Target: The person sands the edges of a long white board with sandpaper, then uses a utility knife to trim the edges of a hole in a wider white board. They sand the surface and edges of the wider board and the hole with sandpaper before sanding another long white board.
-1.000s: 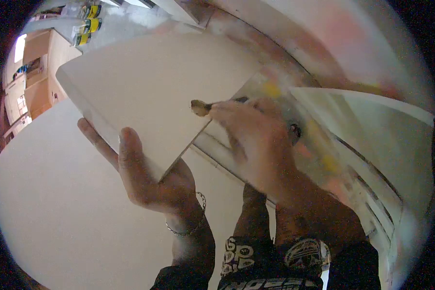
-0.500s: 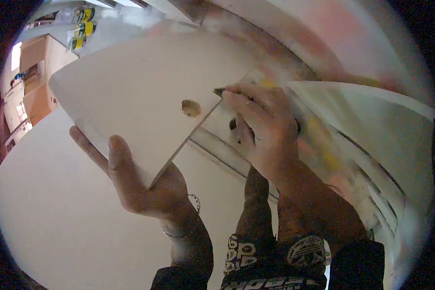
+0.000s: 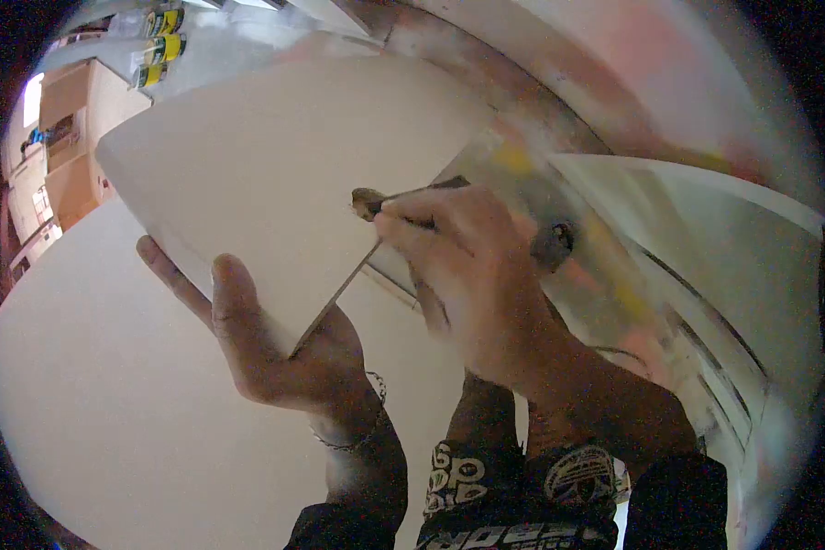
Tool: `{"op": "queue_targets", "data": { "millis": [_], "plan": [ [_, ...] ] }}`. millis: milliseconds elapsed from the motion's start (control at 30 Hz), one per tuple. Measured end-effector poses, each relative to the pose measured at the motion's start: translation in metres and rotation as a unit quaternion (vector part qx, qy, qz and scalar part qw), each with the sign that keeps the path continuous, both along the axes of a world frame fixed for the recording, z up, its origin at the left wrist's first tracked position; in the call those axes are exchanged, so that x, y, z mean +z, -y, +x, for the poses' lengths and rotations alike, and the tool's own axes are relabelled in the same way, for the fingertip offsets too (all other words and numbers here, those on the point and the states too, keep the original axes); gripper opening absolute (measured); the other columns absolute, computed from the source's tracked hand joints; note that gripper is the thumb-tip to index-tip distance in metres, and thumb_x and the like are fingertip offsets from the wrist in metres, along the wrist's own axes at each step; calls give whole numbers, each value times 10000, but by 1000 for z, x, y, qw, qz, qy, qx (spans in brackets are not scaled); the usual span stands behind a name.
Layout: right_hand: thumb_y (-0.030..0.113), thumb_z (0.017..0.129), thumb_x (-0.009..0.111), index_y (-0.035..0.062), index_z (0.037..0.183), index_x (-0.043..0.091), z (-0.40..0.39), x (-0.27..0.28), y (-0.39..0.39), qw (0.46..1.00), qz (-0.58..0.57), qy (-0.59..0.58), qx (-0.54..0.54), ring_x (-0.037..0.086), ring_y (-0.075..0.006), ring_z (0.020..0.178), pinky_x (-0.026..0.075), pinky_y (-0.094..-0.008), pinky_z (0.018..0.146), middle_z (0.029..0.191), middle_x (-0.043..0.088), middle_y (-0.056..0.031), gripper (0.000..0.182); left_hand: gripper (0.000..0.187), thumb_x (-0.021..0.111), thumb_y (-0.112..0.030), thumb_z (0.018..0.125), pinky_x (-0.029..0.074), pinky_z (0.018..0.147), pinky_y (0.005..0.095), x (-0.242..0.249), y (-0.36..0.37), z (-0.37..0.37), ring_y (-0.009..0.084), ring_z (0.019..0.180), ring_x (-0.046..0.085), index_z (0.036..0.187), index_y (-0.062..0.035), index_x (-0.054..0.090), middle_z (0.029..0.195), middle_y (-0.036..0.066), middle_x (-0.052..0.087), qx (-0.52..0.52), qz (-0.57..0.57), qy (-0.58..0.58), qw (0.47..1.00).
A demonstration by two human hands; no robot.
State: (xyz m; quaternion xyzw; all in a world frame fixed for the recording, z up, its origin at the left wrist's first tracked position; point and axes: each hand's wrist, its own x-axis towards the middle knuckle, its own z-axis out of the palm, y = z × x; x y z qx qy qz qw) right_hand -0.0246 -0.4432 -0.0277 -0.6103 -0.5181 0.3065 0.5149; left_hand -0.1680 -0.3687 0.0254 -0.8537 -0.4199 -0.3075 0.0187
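A pale flat panel (image 3: 266, 156) with a round hole (image 3: 367, 203) near one edge lies tilted across my left hand (image 3: 293, 357). The thumb rests over its near corner and the palm is under its edge; the other fingers are partly hidden. My right hand (image 3: 467, 257) is closed in a pinch on a thin dark strip (image 3: 445, 185), which looks like folded sandpaper. The strip reaches across the panel's edge to the hole, its tip at or in the opening. How deep it goes cannot be made out.
Below is a larger white panel (image 3: 110, 367). Paint-smudged surfaces (image 3: 623, 293) and a curved pale edge (image 3: 706, 165) run along the right. Yellow-labelled cans (image 3: 163, 48) and cardboard boxes (image 3: 92, 128) stand at the upper left.
My right hand has moved left and down from the panel's edge, bringing the dark strip to the hole. My left hand and the panel have hardly shifted.
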Motion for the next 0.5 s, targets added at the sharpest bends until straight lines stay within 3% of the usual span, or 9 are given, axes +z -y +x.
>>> {"op": "queue_targets", "data": {
  "millis": [133,233,300,400,500],
  "plan": [
    [59,817,605,30,1060,657,-1,-10,0,999,-2,34,-15,592,-341,1011,467,-457,900,1074,647,-135,251,455,729,35,823,465,1016,606,0,-1,-2,500,1352,409,1252,-18,586,1496,344,355,-7,16,-11,1000],
    [60,812,611,33,1075,664,-5,-6,-4,998,-41,48,-10,599,-340,996,471,-458,898,1062,651,-139,270,477,758,7,812,470,1012,600,-6,-4,-10,494,1361,401,1255,-18,583,1479,348,379,-9,-17,45,999],
    [-68,706,674,47,1068,686,-7,-7,-3,1000,15,3,-28,630,-325,957,491,-435,822,1043,672,-124,380,474,770,-24,815,474,1005,606,-5,-5,-8,496,1364,397,1250,-15,584,1470,343,397,-15,-15,50,999],
    [-73,712,672,47,1070,691,3,-18,-1,998,-28,47,-39,630,-323,952,493,-433,824,1041,671,-124,378,464,773,-63,828,473,1003,614,-1,2,-1,502,1365,392,1248,-13,583,1472,339,398,-17,27,-30,999],
    [-72,724,670,50,1081,693,1,5,5,1000,-9,15,-22,629,-318,946,494,-423,830,1037,671,-120,379,459,767,-89,842,468,1014,601,-7,1,1,499,1360,402,1253,-11,579,1456,336,421,-10,28,18,999]
  ]
}}
